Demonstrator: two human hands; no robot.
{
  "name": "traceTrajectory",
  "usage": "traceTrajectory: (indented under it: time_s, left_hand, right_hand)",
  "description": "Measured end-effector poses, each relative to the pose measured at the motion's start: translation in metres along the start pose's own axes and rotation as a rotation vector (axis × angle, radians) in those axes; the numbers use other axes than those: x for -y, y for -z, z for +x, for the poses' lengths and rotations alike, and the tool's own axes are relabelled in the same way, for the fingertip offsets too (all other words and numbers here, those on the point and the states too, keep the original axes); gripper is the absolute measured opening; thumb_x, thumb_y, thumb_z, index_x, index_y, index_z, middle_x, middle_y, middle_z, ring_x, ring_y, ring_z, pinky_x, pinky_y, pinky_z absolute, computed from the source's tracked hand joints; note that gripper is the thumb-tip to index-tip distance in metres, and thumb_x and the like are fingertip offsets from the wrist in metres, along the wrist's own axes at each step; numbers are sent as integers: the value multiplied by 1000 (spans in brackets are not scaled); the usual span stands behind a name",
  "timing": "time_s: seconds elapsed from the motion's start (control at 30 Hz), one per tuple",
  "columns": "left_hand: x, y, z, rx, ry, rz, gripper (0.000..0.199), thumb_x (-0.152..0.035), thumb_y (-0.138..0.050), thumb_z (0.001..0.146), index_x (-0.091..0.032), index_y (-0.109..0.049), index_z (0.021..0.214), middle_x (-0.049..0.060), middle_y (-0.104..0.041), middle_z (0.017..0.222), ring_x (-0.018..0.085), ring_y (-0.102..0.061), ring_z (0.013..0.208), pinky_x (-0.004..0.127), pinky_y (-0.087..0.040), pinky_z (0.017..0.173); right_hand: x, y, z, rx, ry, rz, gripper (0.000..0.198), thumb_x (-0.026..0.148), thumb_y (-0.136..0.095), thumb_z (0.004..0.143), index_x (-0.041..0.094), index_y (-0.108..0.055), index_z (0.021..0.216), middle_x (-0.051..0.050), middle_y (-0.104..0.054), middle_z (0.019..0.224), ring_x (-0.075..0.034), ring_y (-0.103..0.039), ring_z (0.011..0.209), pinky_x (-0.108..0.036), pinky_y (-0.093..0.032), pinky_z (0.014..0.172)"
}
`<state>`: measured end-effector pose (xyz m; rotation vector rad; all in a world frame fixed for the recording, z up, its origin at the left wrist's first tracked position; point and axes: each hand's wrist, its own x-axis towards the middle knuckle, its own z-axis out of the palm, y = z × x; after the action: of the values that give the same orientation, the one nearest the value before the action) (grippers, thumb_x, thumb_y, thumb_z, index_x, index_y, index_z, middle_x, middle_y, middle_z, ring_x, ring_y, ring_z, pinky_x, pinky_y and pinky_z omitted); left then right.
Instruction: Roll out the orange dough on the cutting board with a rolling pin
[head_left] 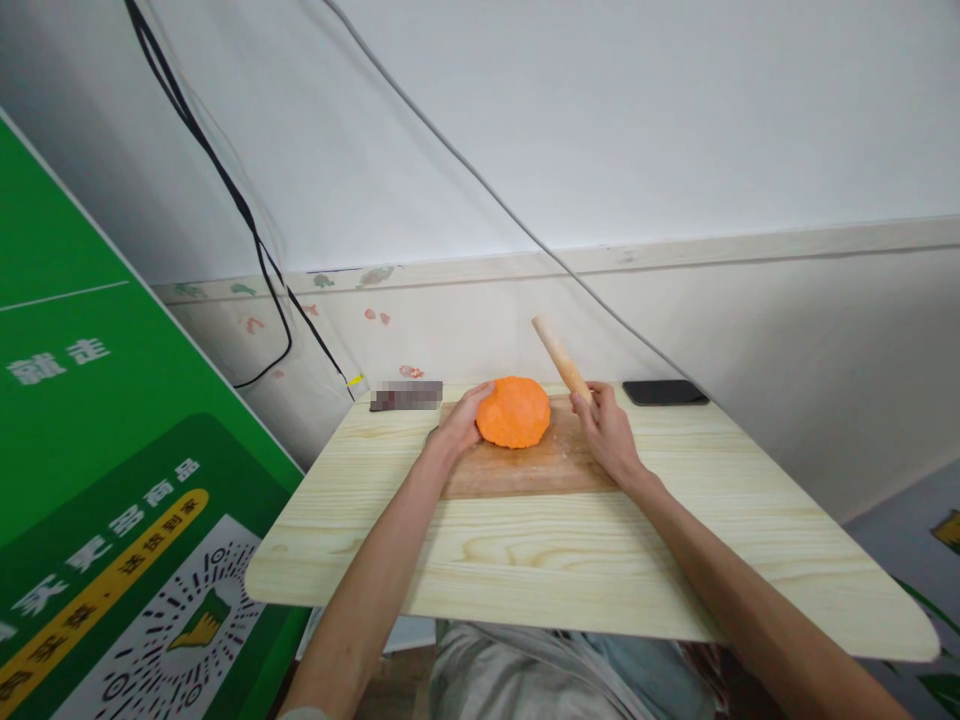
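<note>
1. Bare forearms (386, 565) reach forward.
2. Left hand (460, 420) holds a flat orange dough round (516, 412) by its edge, over a brown wooden board (547, 473).
3. Right hand (609, 428) grips a pale wooden rolling pin (559, 355).
4. Dough round probably soft, stretchy; support underneath.

I have the board (525, 481) on the table (555, 550), dough (514, 412) over it, left hand (460, 420) at the dough's left edge. Rolling pin (560, 358) in right hand (609, 432), right of dough. Phone (666, 393) farther right, near the table's back edge; wall (480, 330) behind, banner (82, 400) left.
</note>
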<state>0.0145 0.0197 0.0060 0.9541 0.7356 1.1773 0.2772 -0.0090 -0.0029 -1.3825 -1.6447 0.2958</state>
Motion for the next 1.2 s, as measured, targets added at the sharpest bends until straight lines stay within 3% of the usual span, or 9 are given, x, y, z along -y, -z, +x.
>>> traceTrajectory:
  time_s: [0.13, 0.23, 0.37, 0.6, 0.73, 0.87, 1.0, 1.1, 1.2]
  left_hand:
    - [4, -2, -2, 57, -9, 90, 57, -63, -97, 70, -18, -76, 101, 13, -83, 109, 30, -78, 107, 40, -61, 98]
    - [7, -2, -2, 66, -98, 224, 58, -66, -94, 73, -17, -77, 100, 9, -81, 102, 25, -75, 96, 33, -59, 88]
    - [6, 0, -1, 9, -213, 324, 58, -56, -99, 67, -16, -80, 105, 8, -81, 105, 23, -72, 96, 31, -57, 86]
    - [3, -1, -4, 30, -177, 271, 59, -38, -103, 57, -16, -79, 106, 8, -81, 107, 21, -73, 93, 32, -59, 84]
    - [5, -1, -5, 17, -182, 283, 60, -36, -103, 56, -18, -76, 106, 6, -80, 105, 21, -74, 92, 31, -60, 83]
    - [5, -4, -4, 4, -192, 392, 53, -39, -100, 60, -17, -75, 101, 3, -78, 94, 20, -72, 85, 30, -59, 79]
    - [-5, -5, -1, -94, -376, 463, 39, -37, -95, 68, -18, -70, 91, 3, -78, 92, 21, -74, 89, 33, -59, 85]
    - [-12, -2, -4, 36, -440, 487, 28, -28, -89, 72, -19, -67, 88, 11, -82, 113, 26, -77, 109, 41, -59, 101]
    - [-16, 7, -10, 326, -278, 668, 20, -16, -83, 70, -18, -72, 87, 14, -82, 124, 30, -75, 121, 46, -55, 111]
  right_hand:
    - [5, 2, -1, 41, 28, -84, 56, 73, -46, 104, 25, -67, 123, -12, -81, 95, -34, -75, 84, -39, -50, 71]
    - [6, 2, -2, 98, 41, -106, 52, 72, -48, 103, 26, -68, 116, -10, -81, 90, -32, -75, 81, -36, -47, 69]
    - [5, 2, -2, 160, 62, -101, 47, 67, -51, 103, 26, -67, 117, -8, -80, 87, -31, -74, 78, -35, -46, 69]
    - [6, 3, -3, 191, 103, 32, 38, 63, -65, 96, 28, -66, 110, -4, -80, 89, -28, -72, 79, -34, -48, 72]
    - [7, 3, -4, 144, 128, 116, 37, 62, -70, 93, 27, -66, 101, -1, -75, 82, -23, -66, 74, -33, -47, 70]
    - [14, 3, -4, 31, 63, 220, 42, 68, -72, 90, 26, -64, 94, -2, -74, 82, -22, -64, 75, -33, -48, 70]
    - [23, 2, -2, -120, 15, 352, 47, 70, -70, 93, 24, -64, 102, -9, -79, 99, -25, -69, 86, -37, -54, 79]
    - [23, 3, -1, -151, -10, 326, 49, 70, -68, 94, 24, -62, 109, -7, -77, 93, -26, -70, 83, -38, -53, 78]
    - [21, 4, -3, -111, -25, 209, 46, 67, -65, 95, 24, -62, 110, -3, -71, 83, -25, -66, 74, -36, -49, 71]
